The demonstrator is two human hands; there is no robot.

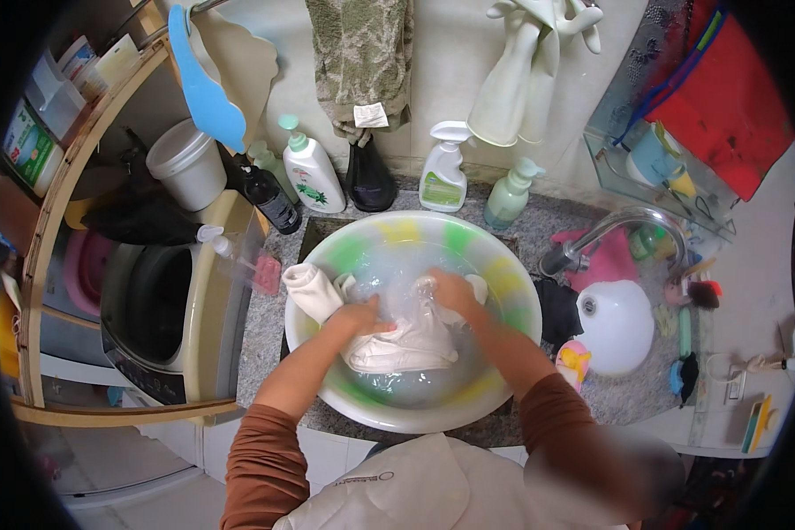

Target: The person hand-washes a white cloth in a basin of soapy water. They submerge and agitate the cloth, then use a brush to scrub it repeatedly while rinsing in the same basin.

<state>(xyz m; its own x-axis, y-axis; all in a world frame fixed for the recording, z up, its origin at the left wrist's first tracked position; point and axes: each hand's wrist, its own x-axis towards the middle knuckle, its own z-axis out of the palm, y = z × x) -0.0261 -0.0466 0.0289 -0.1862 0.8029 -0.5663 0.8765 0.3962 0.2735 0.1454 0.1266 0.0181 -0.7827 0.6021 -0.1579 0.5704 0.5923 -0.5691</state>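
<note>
A wide plastic basin (322, 389) with green and yellow patches holds cloudy water and a wet white cloth (402, 349), part of it bunched and rolled at the left rim. My left hand (359, 316) grips this cloth at the left of the water, fingertips partly hidden. My right hand (449, 291), at the upper right of the cloth, has its fingers curled round a wet fold of it. Both brown sleeves are pushed up my forearms.
Behind stand several bottles (314, 177) below hanging pale gloves (512, 79). Left are an open washing machine (199, 353) and wooden-edged shelving (57, 159). Right are a small white sink (618, 340), a curved faucet (627, 225), pink and black cloths (556, 309), and brushes (702, 291).
</note>
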